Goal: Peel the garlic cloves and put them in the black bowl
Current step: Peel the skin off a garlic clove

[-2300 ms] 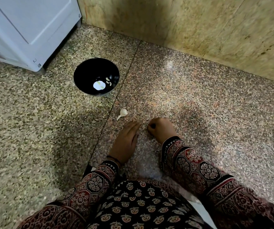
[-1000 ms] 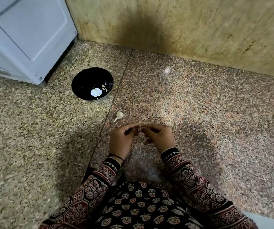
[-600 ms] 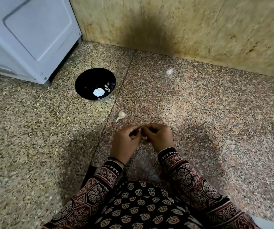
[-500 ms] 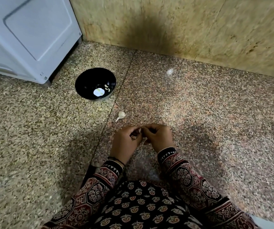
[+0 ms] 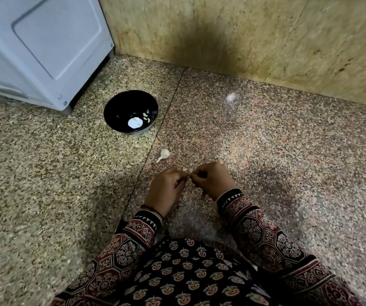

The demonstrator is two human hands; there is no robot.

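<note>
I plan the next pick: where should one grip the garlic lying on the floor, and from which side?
Pinch the garlic piece across its rounded body, from above. Its thin stalk, pointing toward the person and left, would likely slip or snap; the body gives wider hold.

Loose garlic bulb just before black bowl

Floor under the left hand: polished speckled stone, smooth, faint sheen. Beyond that hand, black bowl: glossy, bright glare inside. Just ahead of the hand, garlic bulb: dry, papery white skin. Sleeves behind: matt printed cloth. Wall far ahead: smooth mottled stone.
</note>
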